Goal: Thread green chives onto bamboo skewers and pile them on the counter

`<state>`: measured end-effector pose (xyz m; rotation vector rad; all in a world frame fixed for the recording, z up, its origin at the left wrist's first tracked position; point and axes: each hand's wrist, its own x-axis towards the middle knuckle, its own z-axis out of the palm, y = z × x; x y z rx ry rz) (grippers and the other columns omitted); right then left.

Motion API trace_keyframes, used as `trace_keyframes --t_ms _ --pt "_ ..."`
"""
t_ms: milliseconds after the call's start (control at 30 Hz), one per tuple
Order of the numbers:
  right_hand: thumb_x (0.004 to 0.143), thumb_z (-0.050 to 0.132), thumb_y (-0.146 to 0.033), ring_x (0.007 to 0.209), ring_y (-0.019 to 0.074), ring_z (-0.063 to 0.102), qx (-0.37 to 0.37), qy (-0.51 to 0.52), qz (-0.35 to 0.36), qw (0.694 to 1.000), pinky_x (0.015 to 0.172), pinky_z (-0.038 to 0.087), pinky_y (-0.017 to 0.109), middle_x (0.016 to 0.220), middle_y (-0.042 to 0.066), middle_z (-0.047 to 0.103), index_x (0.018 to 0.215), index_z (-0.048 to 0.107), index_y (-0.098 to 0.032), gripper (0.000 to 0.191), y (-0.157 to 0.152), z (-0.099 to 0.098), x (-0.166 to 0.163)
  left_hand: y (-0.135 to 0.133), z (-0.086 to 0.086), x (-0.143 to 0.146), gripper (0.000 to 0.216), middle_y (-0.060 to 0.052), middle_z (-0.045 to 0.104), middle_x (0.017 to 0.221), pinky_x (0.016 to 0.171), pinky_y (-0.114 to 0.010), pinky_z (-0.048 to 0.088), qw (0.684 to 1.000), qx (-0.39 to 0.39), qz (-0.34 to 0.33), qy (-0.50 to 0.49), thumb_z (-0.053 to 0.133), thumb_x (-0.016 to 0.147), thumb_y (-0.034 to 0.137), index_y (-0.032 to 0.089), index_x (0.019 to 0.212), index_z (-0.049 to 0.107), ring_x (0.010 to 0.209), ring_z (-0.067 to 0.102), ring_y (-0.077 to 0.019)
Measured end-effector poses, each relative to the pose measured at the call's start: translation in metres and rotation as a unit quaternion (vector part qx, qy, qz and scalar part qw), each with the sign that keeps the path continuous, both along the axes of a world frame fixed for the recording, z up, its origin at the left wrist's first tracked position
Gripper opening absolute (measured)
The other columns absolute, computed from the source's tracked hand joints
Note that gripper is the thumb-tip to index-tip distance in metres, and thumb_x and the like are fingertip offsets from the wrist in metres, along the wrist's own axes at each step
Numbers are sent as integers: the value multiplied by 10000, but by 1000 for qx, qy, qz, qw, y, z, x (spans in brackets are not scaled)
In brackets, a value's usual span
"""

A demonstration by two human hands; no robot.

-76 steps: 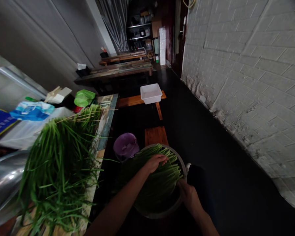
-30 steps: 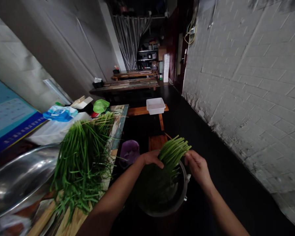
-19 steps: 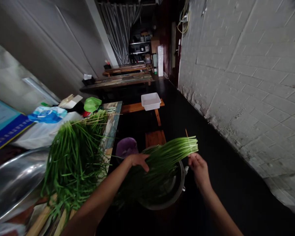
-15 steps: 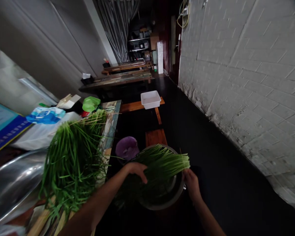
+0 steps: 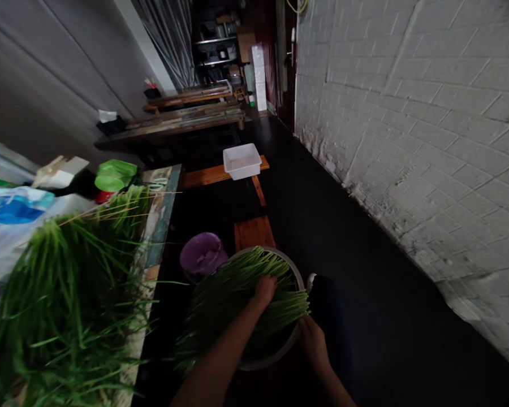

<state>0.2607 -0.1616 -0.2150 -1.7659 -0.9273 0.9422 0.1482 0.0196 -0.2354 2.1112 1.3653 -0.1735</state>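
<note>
A round basin (image 5: 297,270) is piled with long green garlic chives (image 5: 220,299), their pale cut ends pointing right. My left hand (image 5: 266,288) lies across the middle of the pile, fingers curled down into the stalks. At the basin's right rim, my right hand (image 5: 311,333) is closed at the pale ends of the lower bunch; its fingertips are partly hidden. Another large heap of chives (image 5: 59,282) covers the table on the left, with thin wooden skewers (image 5: 110,209) lying across it.
A purple bucket (image 5: 201,254) stands left of the basin, beside the wooden table edge (image 5: 156,243). Beyond the basin are a wooden stool (image 5: 254,232) and a white tub (image 5: 242,161) on a bench (image 5: 207,176). A brick wall (image 5: 407,141) runs along the right.
The bunch of chives has come down into the basin, with its cut ends lower. My left hand has moved right onto the stalks and its fingers have closed. The view has shifted right.
</note>
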Motion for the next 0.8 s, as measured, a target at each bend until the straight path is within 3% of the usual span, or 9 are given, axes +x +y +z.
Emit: trace_keyframes --t_ms 133,233,333,400,600,800 --pt "893 366 -517 485 125 456 -5 3 21 1000 468 383 216 533 -17 504 658 544 -184 445 -11 7 1 5 0 -6 59 -107 603 920 829 -343 378 996 10 45 -82 578 734 124 150 730 631 955 553 -248" --pt "905 372 -479 517 127 473 2 8 51 999 492 392 212 573 -11 524 702 558 -172 412 -15 14 5 10 13 -18 55 -71 616 850 783 -315 404 980 -55 75 -176 577 750 168 141 783 610 819 582 -191" --pt "917 380 -437 581 139 521 24 1 87 996 534 413 209 625 -3 549 786 586 -160 369 -10 26 10 12 33 -26 213 -46 634 784 743 -305 419 924 -181 125 -313 559 784 277 121 921 606 680 573 -147" --pt "930 374 -400 627 143 546 47 -14 115 992 571 424 204 661 0 562 834 586 -162 333 -3 37 14 13 48 -28 322 -43 638 755 743 -300 415 896 -218 141 -361 566 780 377 105 941 627 677 564 -144" --pt "948 343 -331 564 118 519 82 -90 182 976 540 407 197 655 -7 556 779 543 -183 301 17 67 22 19 84 -24 448 -65 654 786 739 -292 408 861 -247 158 -416 621 718 492 97 921 676 788 560 -175" --pt "959 289 -350 534 120 523 102 -156 205 961 526 407 206 647 7 573 796 564 -183 360 27 76 22 22 100 -24 378 -85 670 851 777 -302 392 838 -267 146 -453 687 673 454 103 814 692 782 554 -166"
